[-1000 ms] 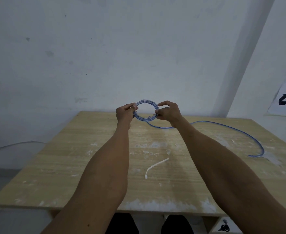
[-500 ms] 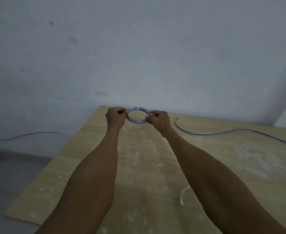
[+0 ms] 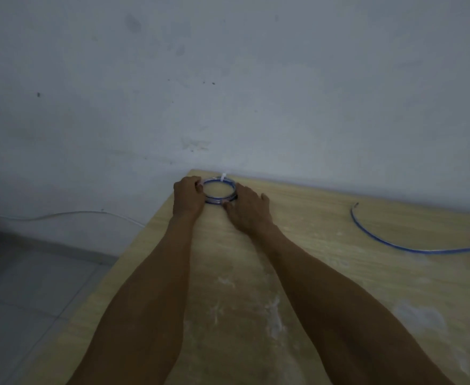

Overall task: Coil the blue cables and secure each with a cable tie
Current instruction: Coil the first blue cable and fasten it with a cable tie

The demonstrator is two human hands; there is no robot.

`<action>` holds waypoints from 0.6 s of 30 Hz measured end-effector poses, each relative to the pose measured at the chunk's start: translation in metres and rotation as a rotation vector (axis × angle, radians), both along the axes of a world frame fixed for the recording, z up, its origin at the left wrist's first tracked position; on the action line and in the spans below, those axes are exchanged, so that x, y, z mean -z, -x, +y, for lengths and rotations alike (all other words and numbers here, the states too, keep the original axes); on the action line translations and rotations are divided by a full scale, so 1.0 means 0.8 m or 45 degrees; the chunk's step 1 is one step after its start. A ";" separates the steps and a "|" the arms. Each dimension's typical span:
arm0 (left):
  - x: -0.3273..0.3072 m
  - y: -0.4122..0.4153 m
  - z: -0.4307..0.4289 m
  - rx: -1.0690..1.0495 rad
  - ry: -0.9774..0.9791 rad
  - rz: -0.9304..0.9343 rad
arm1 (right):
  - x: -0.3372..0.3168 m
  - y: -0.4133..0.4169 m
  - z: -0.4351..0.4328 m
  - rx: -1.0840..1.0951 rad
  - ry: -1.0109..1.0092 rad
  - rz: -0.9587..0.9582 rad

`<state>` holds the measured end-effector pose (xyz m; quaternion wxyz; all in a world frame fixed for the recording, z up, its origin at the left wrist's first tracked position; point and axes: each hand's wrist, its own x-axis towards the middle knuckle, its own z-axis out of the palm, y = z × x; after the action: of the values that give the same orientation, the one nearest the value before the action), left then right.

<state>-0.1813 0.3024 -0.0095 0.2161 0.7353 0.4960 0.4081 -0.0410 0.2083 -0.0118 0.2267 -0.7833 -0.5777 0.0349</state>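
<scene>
Both forearms cross the worktop [image 3: 311, 273], loose blue cable [image 3: 381, 240] off to my right, to the far corner where my left hand [image 3: 187, 197] curls fingers round the coiled blue cable [image 3: 214, 201], right hand [image 3: 249, 211] resting slack fingers against it, cable tie [image 3: 224, 177] rearmost.

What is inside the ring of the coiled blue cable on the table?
Only bare wooden table shows inside the coiled blue cable. The left hand and right hand cover its sides, hiding whatever lies beneath them.

table [image 3: 325, 245]: matt pale wood, white smears | coiled cable [image 3: 214, 200]: glossy blue plastic
</scene>
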 end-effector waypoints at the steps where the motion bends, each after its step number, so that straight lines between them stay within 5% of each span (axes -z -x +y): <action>1: 0.004 -0.001 0.007 -0.024 0.005 0.047 | 0.000 0.000 0.006 -0.014 0.017 -0.042; 11: 0.006 -0.001 -0.007 -0.210 0.058 0.629 | -0.002 0.005 -0.002 -0.041 0.284 -0.166; 18: 0.008 0.004 -0.011 -0.130 0.054 0.547 | 0.000 0.007 -0.007 0.033 0.325 -0.198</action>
<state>-0.1849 0.2940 -0.0163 0.0999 0.7745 0.5759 0.2421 -0.0470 0.2026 -0.0114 0.0802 -0.8135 -0.5743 0.0444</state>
